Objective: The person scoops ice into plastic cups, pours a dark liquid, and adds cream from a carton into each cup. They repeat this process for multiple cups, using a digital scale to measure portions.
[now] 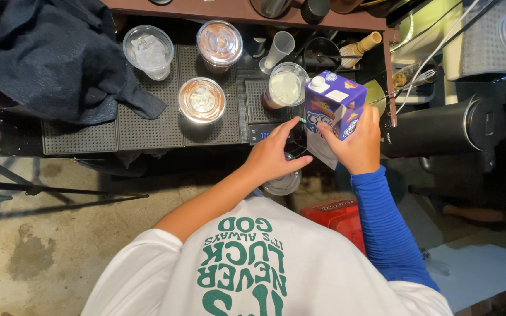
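My right hand (355, 143), in a blue sleeve, grips a purple and blue milk carton (332, 99) with a white screw cap, held upright above the counter's front edge. My left hand (273, 157), bare-armed, is beside the carton's left side with fingers spread, the index fingertip touching the carton. A clear plastic cup (283, 182) shows just under the left hand. Behind the carton, a clear cup of white liquid (286, 86) stands on a small digital scale (263, 134).
On the black rubber mats (147, 126) stand a cup of ice (147, 51) and two sealed cups (219, 42) (201, 100). A dark blue cloth (48, 55) lies at the left. A black cylinder (440, 131) lies right, and a red crate (338, 215) sits on the floor.
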